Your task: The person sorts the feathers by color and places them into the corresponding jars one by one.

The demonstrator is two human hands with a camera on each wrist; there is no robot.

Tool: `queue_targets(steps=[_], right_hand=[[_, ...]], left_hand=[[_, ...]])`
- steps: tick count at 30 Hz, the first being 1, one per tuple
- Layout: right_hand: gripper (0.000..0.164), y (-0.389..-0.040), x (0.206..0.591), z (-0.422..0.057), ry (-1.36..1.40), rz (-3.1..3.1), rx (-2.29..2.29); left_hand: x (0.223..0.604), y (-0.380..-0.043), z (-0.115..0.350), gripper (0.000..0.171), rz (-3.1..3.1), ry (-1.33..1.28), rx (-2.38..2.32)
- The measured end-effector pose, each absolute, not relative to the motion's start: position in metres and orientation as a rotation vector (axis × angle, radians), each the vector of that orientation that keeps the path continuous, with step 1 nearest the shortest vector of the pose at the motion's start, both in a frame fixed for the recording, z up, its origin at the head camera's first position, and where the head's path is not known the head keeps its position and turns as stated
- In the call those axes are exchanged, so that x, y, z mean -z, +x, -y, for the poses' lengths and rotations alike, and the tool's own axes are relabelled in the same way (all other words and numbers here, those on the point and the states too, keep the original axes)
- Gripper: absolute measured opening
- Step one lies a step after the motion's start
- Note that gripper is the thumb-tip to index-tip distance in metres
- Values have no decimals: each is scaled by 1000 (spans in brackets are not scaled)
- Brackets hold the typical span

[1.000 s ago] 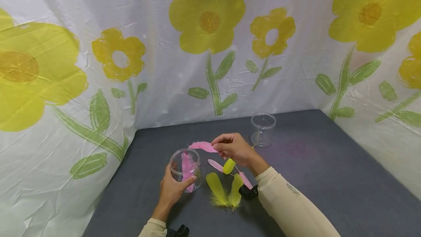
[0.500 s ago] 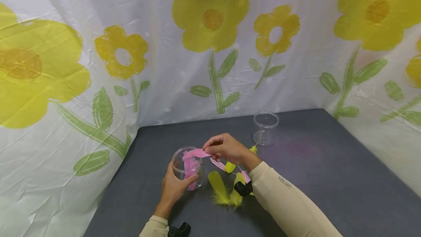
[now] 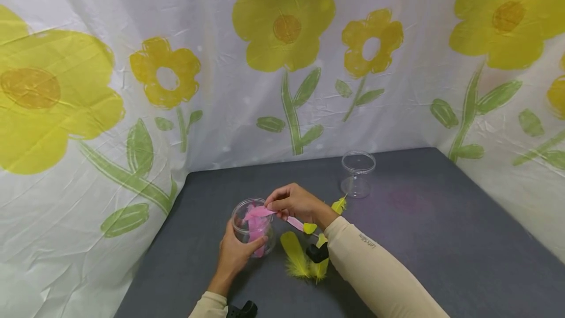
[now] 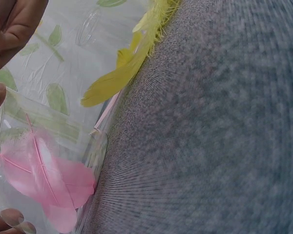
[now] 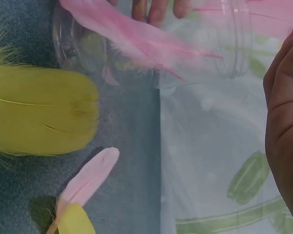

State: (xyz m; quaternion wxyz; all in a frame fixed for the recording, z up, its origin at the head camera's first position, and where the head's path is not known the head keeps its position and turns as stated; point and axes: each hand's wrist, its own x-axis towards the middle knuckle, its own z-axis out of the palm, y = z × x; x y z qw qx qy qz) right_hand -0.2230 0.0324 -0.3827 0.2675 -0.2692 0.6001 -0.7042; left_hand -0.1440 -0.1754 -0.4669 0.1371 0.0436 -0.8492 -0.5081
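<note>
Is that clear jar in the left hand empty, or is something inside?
Not empty: pink feathers show through the wall of the jar, which the left hand grips.

- Mouth of the near jar (image 3: 242,230) is partly blocked by a pink feather (image 3: 259,211).
- Its right rim is obstructed by the right hand (image 3: 296,204).
- Space is found right of the far jar (image 3: 358,175).

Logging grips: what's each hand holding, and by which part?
Left hand: clear round plastic jar, by its side wall. Right hand: slender pink feather, pinched near one end.
</note>
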Motion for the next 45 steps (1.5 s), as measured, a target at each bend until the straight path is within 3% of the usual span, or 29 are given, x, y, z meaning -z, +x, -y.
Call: queue_targets(steps=[20, 39, 45], right_hand=[[26, -230, 388, -18, -737, -1685, 1817], [28, -231, 386, -23, -675, -1816, 1924], [19, -230, 383, -34, -609, -1752, 2026]], left_hand=[[467, -143, 174, 103, 2442, 109, 1477], [468, -143, 173, 101, 2406, 60, 1488], [468, -143, 174, 100, 2401, 74, 1486]])
